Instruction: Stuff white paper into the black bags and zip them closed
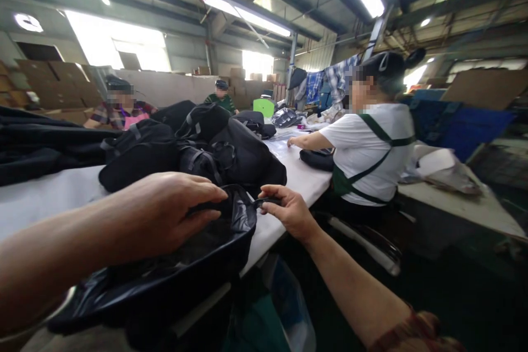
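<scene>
A dark bag (206,269) lies open in front of me at the table's near edge, its shiny grey lining showing. My left hand (177,209) reaches over the bag, thumb and fingers closed on the dark edge at its far side. To the right, my right hand (286,210) pinches a thin black strip that runs from the bag's right corner. The strip's far end is hidden by my fingers. Just beyond both hands, a pile of black bags (243,148) with grey straps rests on the white table (305,176).
A person in a white shirt (371,148) works at the table's right side, a black bag (317,159) before them. Two more people sit beyond the pile. Black fabric (49,143) covers the table's left part. A bluish plastic bag (289,291) hangs below the near edge.
</scene>
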The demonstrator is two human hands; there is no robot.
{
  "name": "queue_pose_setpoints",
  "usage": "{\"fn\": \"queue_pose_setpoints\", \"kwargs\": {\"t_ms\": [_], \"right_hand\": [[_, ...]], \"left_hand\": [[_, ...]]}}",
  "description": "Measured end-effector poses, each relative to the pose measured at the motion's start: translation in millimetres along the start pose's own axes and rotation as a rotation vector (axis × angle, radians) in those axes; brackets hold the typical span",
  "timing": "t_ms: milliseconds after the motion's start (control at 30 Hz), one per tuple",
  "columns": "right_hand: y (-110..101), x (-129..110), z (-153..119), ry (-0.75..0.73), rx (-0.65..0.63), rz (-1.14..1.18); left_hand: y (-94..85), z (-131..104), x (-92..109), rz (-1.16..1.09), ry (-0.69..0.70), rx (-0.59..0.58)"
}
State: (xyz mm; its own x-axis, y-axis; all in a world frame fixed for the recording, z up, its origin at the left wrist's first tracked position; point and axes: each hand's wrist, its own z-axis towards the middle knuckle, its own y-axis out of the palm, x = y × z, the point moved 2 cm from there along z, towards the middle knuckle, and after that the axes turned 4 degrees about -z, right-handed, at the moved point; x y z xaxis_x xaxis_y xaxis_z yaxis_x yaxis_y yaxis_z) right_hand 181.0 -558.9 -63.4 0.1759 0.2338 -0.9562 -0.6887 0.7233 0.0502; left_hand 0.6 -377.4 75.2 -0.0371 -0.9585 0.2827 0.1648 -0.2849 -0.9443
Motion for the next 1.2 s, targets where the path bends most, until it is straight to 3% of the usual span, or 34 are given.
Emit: {"fn": "queue_pose_setpoints", "kwargs": {"t_ms": [133, 267, 400, 533, 633, 867, 1067, 1200], "right_hand": [[1, 3, 1, 0.056, -0.066, 0.218], [2, 13, 4, 0.080, -0.075, 0.364], [5, 11, 5, -0.032, 0.005, 0.215], [10, 5, 5, -0.268, 0.031, -0.037], [12, 6, 5, -0.350, 0.004, -0.079], [8, 20, 8, 0.038, -0.017, 0.330], [-6, 18, 12, -0.063, 0.020, -0.143], [-11, 19, 23, 0.047, -0.020, -0.053]], "left_hand": [[35.7, 36, 14, 0.046, 0.105, -0.144], [64.2, 63, 12, -0.027, 0.043, -0.201], [80.3, 78, 10, -0.255, -0.121, -0.237], [87.8, 78, 11, -0.634, -0.333, -0.327], [91.5, 77, 9, -0.794, -0.439, -0.299], [93.9, 83, 0, -0.677, -0.443, -0.215], [90.5, 97, 15, -0.528, -0.412, -0.212], [94.2, 113, 18, -0.341, -0.288, -0.191]]}}
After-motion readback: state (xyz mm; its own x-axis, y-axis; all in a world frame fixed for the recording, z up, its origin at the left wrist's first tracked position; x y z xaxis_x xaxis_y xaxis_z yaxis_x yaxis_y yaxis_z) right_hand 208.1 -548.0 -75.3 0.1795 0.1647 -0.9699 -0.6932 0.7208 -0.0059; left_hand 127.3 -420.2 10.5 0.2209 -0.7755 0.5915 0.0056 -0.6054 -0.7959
